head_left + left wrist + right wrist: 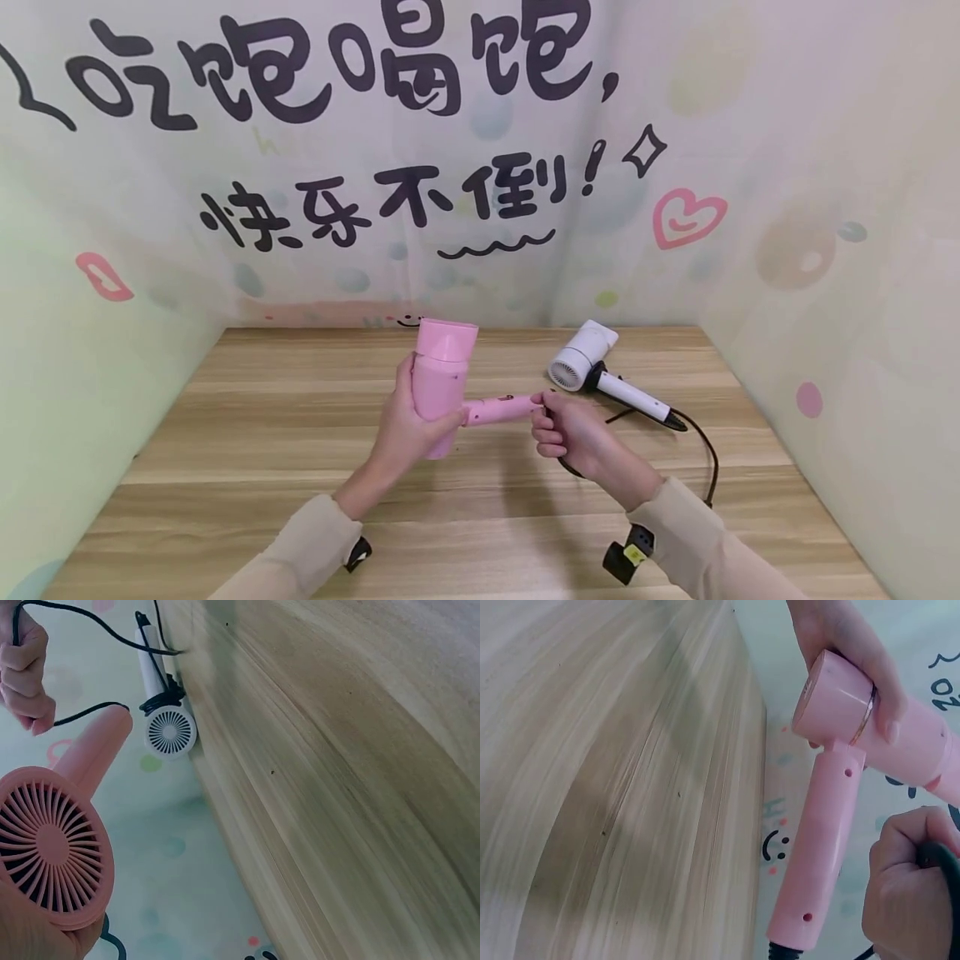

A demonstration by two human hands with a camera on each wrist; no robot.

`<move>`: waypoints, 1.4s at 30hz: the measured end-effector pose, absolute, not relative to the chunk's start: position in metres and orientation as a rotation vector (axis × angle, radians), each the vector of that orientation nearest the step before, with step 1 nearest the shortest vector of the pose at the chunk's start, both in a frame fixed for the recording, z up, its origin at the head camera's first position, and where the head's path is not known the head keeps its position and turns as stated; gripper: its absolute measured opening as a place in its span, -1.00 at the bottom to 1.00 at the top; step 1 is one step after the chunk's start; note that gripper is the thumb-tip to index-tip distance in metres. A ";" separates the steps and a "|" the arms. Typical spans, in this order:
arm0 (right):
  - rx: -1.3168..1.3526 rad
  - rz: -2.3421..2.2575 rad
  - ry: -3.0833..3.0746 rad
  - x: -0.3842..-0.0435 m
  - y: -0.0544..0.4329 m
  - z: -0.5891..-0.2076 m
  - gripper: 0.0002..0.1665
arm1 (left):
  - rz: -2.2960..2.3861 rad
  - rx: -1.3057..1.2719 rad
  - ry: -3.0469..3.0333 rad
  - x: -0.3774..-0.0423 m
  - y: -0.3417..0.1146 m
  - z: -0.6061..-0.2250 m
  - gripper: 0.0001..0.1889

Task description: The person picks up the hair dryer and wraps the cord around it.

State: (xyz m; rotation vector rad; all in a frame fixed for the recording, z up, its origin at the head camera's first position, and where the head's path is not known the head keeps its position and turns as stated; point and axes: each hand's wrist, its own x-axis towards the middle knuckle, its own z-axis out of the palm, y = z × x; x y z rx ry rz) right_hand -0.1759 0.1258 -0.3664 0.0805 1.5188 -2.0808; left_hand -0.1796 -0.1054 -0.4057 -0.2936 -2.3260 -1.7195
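Observation:
A pink hair dryer (442,385) is raised above the wooden table, nozzle pointing up and away. My left hand (405,423) grips its barrel, the thumb lying across the side near the handle joint. The handle (821,840) stretches toward my right hand (576,437). Curled fingers of that hand hold the black cord (81,713) just beyond the handle's end. In the left wrist view the dryer's round slotted intake grille (52,844) faces the camera. The right wrist view shows the left fingers wrapped over the barrel.
A white hair dryer (581,358) with a white handle (632,397) lies at the back right of the table (300,383). Its black cord (714,454) curves toward the front. A printed cloth backdrop (480,283) stands behind the table and along both sides.

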 end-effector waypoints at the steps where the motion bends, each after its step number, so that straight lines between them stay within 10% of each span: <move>1: 0.076 -2.073 1.536 -0.175 0.123 -0.366 -0.75 | -1.716 -0.300 -2.321 -0.179 -0.105 -0.406 0.04; 42: -1.144 -0.400 3.533 -0.147 0.065 -0.384 -0.78 | -2.260 0.027 -1.994 -0.174 -0.090 -0.385 -0.33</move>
